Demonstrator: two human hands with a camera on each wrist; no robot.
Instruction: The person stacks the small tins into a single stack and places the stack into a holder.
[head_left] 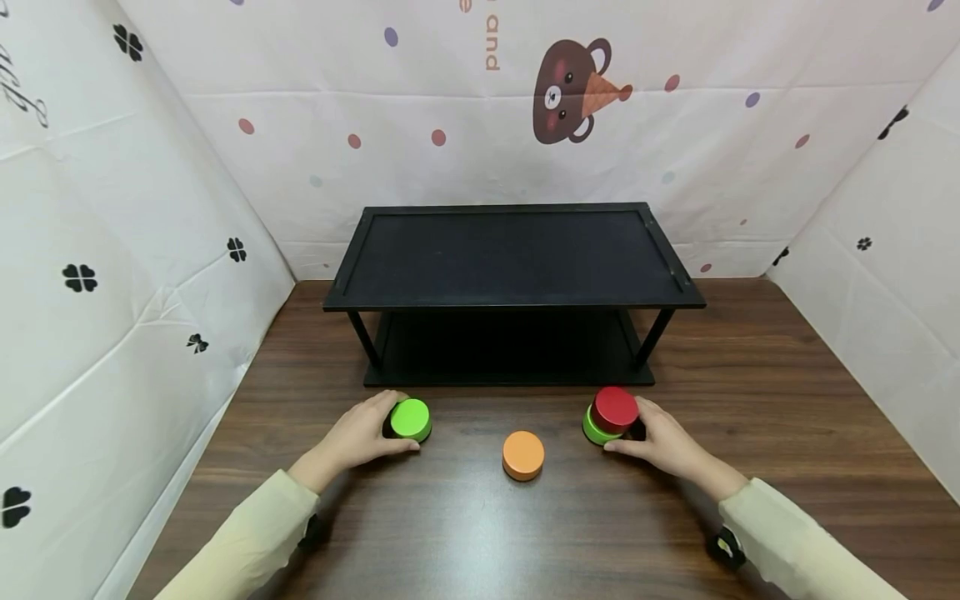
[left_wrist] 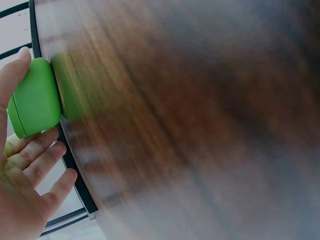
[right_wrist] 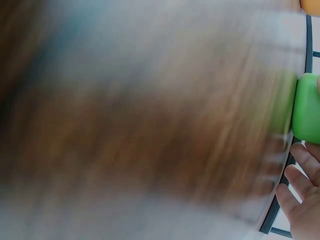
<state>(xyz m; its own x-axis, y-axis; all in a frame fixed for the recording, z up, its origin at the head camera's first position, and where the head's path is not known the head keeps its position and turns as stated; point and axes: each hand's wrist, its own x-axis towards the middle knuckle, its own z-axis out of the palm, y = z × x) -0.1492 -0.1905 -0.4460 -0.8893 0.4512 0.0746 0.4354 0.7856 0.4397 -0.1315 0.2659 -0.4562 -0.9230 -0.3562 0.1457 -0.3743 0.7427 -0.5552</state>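
Note:
My left hand (head_left: 363, 433) holds a green round block (head_left: 411, 419) on the table, its fingers at the far left side and its thumb at the near side. In the left wrist view, that block (left_wrist: 37, 97) lies between the thumb and the fingers. On the right, a red round block (head_left: 615, 409) sits on top of a second green round block (head_left: 597, 428). My right hand (head_left: 663, 442) grips this stack from its right side, the thumb at the lower green block (right_wrist: 307, 107). Between the hands stands an orange round block (head_left: 522, 454), touched by neither.
Behind the blocks stands a black two-level rack (head_left: 510, 258), its lower shelf (head_left: 510, 346) close to the tabletop. Brown wood-grain table (head_left: 480, 533) spreads in front. White patterned cloth (head_left: 465, 167) walls the back and both sides.

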